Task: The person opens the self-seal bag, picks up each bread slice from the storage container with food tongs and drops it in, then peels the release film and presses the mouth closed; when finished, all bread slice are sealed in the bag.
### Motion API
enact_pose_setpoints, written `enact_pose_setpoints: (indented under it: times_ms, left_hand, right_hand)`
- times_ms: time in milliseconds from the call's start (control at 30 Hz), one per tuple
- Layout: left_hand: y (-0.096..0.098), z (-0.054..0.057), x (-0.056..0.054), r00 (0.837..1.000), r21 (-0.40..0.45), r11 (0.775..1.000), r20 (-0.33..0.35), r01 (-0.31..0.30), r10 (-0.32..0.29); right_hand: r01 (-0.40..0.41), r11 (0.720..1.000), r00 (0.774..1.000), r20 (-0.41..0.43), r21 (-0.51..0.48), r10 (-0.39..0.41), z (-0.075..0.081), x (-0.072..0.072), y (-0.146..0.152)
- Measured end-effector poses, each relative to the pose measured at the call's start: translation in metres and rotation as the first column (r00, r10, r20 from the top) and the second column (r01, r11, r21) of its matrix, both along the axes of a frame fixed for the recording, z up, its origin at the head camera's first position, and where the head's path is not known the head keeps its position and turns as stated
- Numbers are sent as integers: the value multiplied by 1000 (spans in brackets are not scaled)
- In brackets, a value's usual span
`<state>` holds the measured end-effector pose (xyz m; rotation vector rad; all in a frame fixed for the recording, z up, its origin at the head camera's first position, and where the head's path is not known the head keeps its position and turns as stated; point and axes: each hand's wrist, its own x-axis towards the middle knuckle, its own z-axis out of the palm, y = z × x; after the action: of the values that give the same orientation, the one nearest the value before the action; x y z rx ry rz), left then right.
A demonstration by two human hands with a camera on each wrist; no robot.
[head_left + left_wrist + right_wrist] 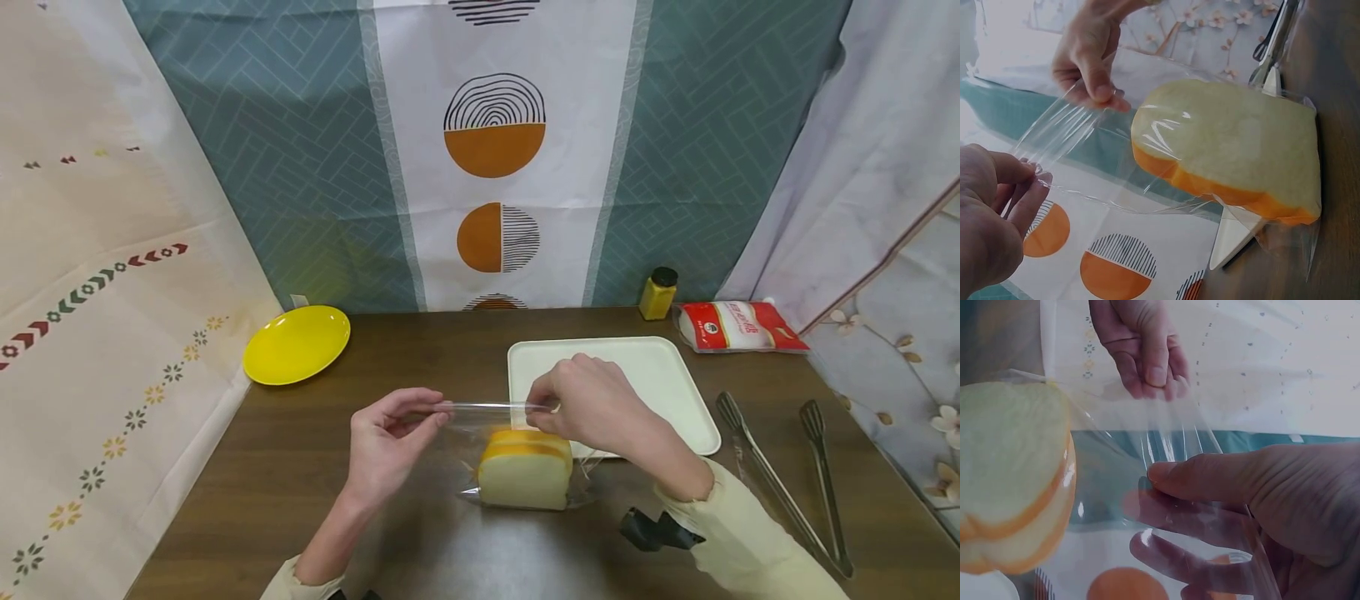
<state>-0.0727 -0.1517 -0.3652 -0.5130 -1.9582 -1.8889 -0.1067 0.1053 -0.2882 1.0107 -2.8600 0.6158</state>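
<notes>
Slices of bread (525,479) with an orange crust stand upright inside a clear plastic bag (491,417) on the table. My left hand (390,442) pinches the left corner of the bag's top edge between thumb and fingers. At the opposite corner my right hand (592,408) pinches the film, so the top edge is stretched between both hands. In the right wrist view the thumb (1191,478) lies over the film, with fingers showing through it. Two slices (1016,481) are visible side by side there. The left wrist view shows the bread's broad pale face (1229,137) through the bag.
A white tray (645,367) lies behind my right hand. A yellow plate (296,346) is at the back left. Toward the back right are a yellow bottle with a black cap (658,294) and a red-and-white package (738,325). Metal tongs (783,492) lie at the right.
</notes>
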Motion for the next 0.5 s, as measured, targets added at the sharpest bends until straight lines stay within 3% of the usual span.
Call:
enact_pose_setpoints:
  times_ms: [233,500]
  left_hand:
    - [1,-1,1,999,17,1000,-47,19,-19]
    - [-1,-2,-1,998,7,1000,-54,27,-26]
  right_hand:
    - [30,1000,1000,10,-7,-30,-1,4,12]
    - [49,999,997,-63,-1,-49,-2,7,25]
